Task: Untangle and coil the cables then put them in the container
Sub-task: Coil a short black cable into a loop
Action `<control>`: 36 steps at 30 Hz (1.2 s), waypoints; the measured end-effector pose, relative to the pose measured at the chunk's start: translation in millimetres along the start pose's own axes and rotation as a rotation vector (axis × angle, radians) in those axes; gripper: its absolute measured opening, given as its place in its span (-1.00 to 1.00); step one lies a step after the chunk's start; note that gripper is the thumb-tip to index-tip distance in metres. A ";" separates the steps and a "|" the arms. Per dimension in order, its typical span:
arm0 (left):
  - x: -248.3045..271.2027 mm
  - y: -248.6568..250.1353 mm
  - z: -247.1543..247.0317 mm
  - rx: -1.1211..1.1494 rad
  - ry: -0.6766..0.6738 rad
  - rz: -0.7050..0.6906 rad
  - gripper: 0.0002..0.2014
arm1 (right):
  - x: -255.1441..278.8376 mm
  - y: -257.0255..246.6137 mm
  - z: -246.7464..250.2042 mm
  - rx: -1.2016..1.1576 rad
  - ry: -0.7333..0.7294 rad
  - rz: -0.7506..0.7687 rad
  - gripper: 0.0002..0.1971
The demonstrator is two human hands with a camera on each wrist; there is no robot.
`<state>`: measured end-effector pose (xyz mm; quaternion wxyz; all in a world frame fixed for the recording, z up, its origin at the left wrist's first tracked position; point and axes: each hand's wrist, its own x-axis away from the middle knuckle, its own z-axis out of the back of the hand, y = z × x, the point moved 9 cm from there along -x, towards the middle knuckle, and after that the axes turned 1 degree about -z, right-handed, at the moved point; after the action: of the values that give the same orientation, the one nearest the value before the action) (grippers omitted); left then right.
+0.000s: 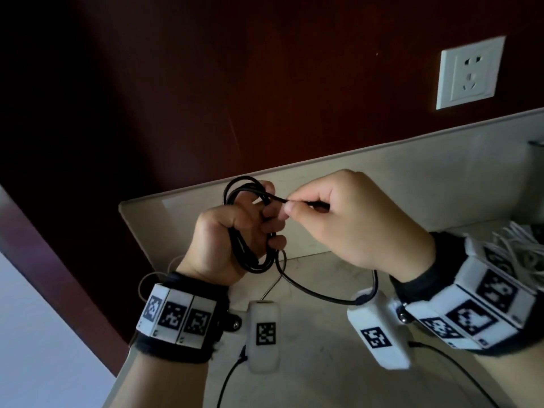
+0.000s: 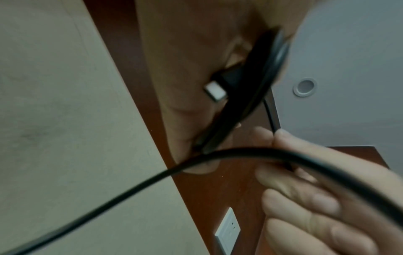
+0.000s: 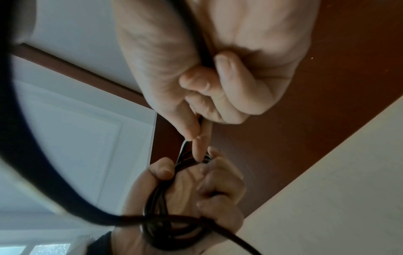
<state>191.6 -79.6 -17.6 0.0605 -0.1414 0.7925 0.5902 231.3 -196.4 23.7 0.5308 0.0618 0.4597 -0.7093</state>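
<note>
Left hand (image 1: 232,240) raised above the pale counter (image 1: 323,378), fingers curled through a coil of black cable (image 1: 250,260); several loops bunched in the grip, loop count not readable. Left wrist view shows a plug end with a silver tip (image 2: 214,91) tucked against the palm, blurred.

Right hand (image 1: 353,219) just beside the left, thumb and forefinger pinching the cable's free run near the top of the coil. From the pinch the strand passes into the palm, hidden there. A slack loop hangs below both hands, dipping toward the counter and behind the right wrist unit (image 1: 379,328); its far end not traceable.

White cables (image 1: 518,248) heaped at the right edge, cut off by the frame and partly behind the right wristband. Container not made out in any view.

Wall socket (image 1: 469,73) on the dark red panel (image 1: 265,83) above the counter's upstand
</note>
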 end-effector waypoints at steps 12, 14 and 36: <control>1.1 12.2 30.3 0.130 0.172 -0.031 -0.37 | -7.6 29.0 -20.7 -0.207 -0.116 -0.161 -0.68; -0.6 6.5 17.5 0.048 0.153 -0.021 -0.29 | -7.3 25.1 -26.0 -0.083 -0.074 -0.120 -0.66; 20.0 60.2 56.8 0.336 0.323 -0.425 -0.58 | -5.2 63.4 -43.3 -0.563 -0.122 -0.423 -0.90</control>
<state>150.7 -12.7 15.6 0.0782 -0.3840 0.8310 0.3948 267.5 -162.7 -35.1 0.3950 -0.2259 0.6071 -0.6514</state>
